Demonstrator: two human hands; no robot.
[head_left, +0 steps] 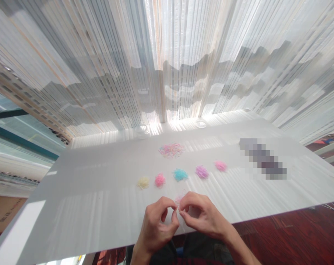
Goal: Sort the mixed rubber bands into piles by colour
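My left hand [159, 222] and my right hand [204, 215] meet fingertip to fingertip above the table's near edge. Thumb and forefinger are pinched on each hand; whatever they hold is too small to make out. Just behind the fingertips, partly hidden, lies a little pale pink heap [179, 199]. Farther off, small piles of thin, band-like strands form a slanting row: pale yellow [143, 183], bright pink [160, 180], turquoise [180, 174], purple [201, 172] and light pink [220, 166]. Behind them a looser mixed-colour pile [171, 150] is spread out.
The white table [86, 206] carries a pixelated, blurred-out object [263, 158] at right. Two clear round dishes [201, 124] stand at the back edge, against a sheer striped curtain [161, 55]. A cardboard box [6, 213] is at far left, and white cables [332, 208] hang at right.
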